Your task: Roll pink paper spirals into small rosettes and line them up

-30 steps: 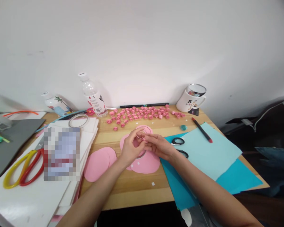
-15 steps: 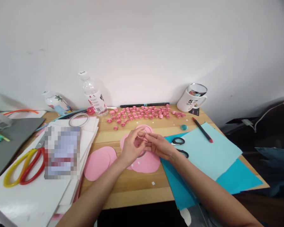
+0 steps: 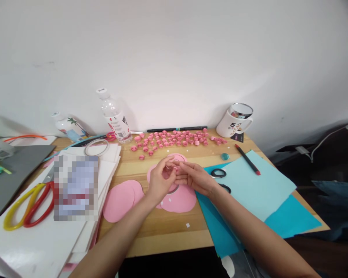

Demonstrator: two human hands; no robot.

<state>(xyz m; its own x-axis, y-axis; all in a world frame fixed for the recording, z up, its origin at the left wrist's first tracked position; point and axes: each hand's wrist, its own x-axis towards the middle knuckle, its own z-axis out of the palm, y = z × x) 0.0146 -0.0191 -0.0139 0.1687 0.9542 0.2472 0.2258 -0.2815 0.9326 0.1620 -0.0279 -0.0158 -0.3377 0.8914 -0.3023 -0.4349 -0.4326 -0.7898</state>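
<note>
My left hand and my right hand meet above the middle of the table. Both are closed, with the fingertips pinching one small curled piece of pink paper between them. The fingers partly cover it, so its full shape is hidden. Under the hands lie pink paper circles, with a roll of tape partly showing on top. More pink paper discs overlap to the left. Behind the hands, several small rolled pink paper coils are spread across the table.
Black-handled scissors and a dark red-tipped pen lie by blue paper sheets. A mug and a water bottle stand at the wall. Left are red-yellow scissors and white paper.
The fingers have shifted slightly around the pink paper, which now shows as a tighter curl at the fingertips. Everything on the table stays where it was.
</note>
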